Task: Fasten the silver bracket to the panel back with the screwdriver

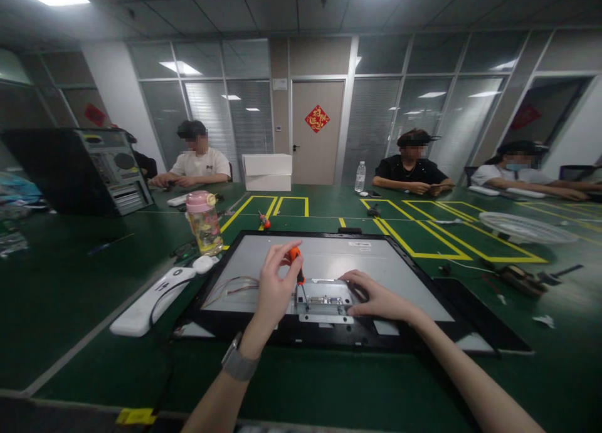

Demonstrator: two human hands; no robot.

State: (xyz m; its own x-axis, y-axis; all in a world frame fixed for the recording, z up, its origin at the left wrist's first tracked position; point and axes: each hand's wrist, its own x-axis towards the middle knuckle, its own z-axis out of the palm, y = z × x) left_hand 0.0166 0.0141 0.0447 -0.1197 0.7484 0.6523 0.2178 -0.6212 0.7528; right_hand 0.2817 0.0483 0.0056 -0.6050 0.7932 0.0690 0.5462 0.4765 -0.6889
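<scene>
My left hand (278, 275), with a watch on its wrist, is closed around the orange handle of a screwdriver (296, 257). The screwdriver's shaft points down at the left side of a metal bracket (324, 318) that carries ports and screws. On the bracket's right end rests my right hand (374, 297), its thumb and fingers gripping the edge. Beneath the bracket lies a flat display panel (263, 251) with a black frame and a grey back. Thin cables (235, 285) run across the panel to the left of the bracket.
Left of the panel are a white power bank-like box (150, 301) with a cable and a pink-lidded bottle (205, 223). A black computer case (79, 170) stands far left. A dark flat piece (484, 314) and a tool (522, 279) lie right. Several people sit across the table.
</scene>
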